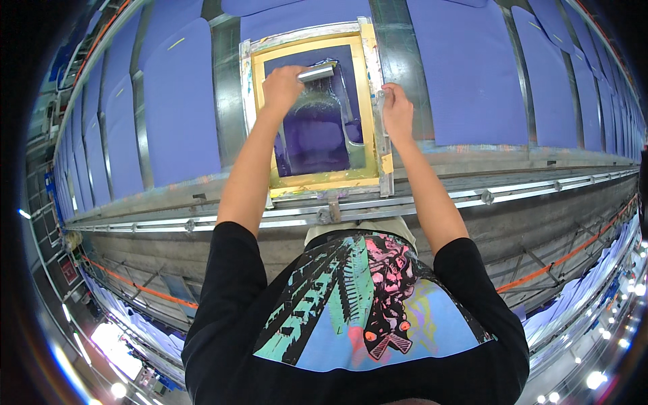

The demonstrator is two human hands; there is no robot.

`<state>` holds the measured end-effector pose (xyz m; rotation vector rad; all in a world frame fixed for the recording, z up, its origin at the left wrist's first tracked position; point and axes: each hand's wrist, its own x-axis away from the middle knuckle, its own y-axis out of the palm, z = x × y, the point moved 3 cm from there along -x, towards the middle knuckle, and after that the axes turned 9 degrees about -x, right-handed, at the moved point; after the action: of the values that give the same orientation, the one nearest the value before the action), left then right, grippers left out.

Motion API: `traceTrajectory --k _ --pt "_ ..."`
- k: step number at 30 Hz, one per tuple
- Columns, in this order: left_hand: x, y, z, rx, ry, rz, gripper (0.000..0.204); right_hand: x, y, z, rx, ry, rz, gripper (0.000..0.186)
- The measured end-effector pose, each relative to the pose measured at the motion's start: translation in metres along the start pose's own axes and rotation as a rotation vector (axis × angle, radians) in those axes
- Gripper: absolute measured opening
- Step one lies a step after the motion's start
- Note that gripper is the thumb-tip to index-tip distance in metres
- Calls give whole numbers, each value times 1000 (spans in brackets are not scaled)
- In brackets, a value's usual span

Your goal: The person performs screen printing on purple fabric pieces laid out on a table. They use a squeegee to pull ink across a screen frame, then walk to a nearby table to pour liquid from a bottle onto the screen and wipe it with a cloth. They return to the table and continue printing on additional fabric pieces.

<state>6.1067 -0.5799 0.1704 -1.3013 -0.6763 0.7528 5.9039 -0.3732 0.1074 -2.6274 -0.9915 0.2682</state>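
A screen printing frame (370, 64) with yellow tape around its mesh lies on the long table in front of me. My left hand (283, 88) is closed on a squeegee (316, 72) with a metal-coloured holder, over the far part of the mesh. Clear, glossy ink (352, 131) streaks the right side of the mesh and gathers near the squeegee. Dark purple fabric shows through the mesh. At the frame's right edge, my right hand (397, 111) has its fingers curled onto the rim, thumb and forefinger pinched there.
Purple-blue fabric pieces (472, 74) lie in a row along the table on both sides, with dark table strips (401, 67) between them. A metal rail (445, 201) with clamps runs along the near edge. Behind me stands another table with an orange line (567, 262).
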Motion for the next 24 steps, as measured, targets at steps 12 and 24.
traceTrajectory --k 12,24 --pt "99 14 15 132 74 168 45 -11 5 2 -16 44 -26 17" --pt "67 33 18 -58 102 83 44 -12 8 15 -81 -10 -24 16"
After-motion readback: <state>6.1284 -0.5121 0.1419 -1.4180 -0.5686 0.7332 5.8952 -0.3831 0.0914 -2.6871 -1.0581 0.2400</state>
